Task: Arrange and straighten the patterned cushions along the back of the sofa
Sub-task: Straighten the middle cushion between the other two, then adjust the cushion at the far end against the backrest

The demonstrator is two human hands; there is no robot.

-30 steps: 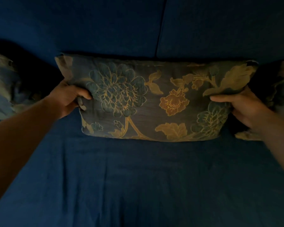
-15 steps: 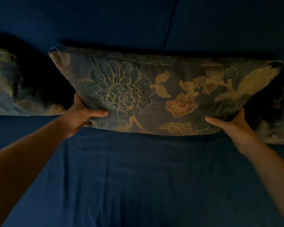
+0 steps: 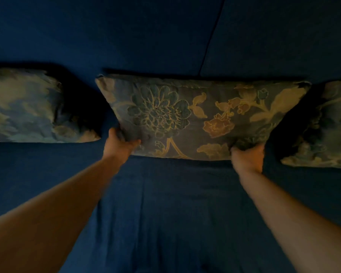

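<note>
I read middle cushion (image 3: 201, 117) as soft, light | left hand (image 3: 119, 143), right hand (image 3: 247, 157) pinch its lower corners | grip there; dim, probably upright

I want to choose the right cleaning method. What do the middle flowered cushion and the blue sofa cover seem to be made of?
Middle flowered cushion: apparently woven, jacquard-like fabric, matte; the flower outlines look raised, and it dents softly under each hand.
Dark blue sofa cover: probably plain woven cloth, matte, with fine creases and no shine. The dim light leaves the fibre type open.
</note>
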